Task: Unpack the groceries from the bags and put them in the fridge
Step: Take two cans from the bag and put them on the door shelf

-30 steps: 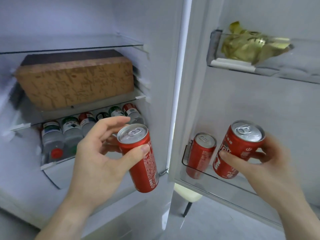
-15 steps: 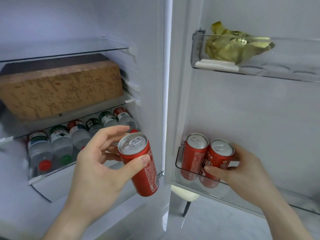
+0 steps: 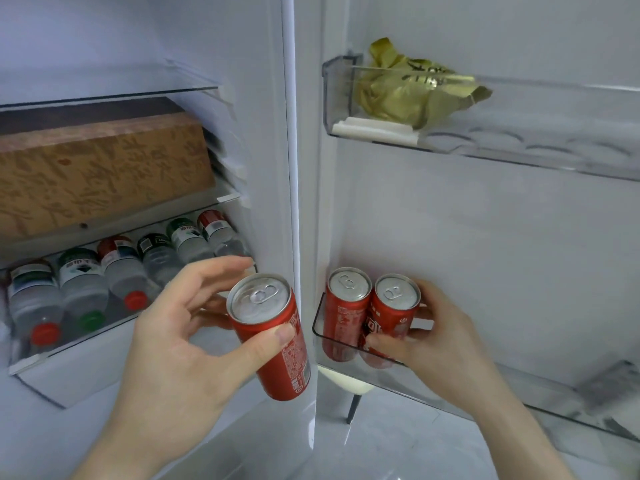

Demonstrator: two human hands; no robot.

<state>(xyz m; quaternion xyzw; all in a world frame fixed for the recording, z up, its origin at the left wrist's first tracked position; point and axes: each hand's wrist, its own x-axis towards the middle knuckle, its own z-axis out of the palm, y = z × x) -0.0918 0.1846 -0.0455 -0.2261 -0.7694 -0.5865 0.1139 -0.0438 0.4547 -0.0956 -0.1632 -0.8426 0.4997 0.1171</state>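
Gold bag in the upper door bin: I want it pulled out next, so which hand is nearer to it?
Right. The right hand grips a can in the lower door bin below the gold bag; the left hand is farther left.

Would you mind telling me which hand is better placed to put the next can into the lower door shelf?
Left. The left hand already holds a free can beside the door shelf, while the right hand grips the second can there.

Three red cans with silver tops, one at centre [image 3: 273,337] and two at lower right [image 3: 341,313] [image 3: 389,318], join a tan box [image 3: 100,174] with darker markings at left, red- and green-capped clear bottles [image 3: 121,271] below it, and a gold crumpled bag [image 3: 412,88] at upper right.
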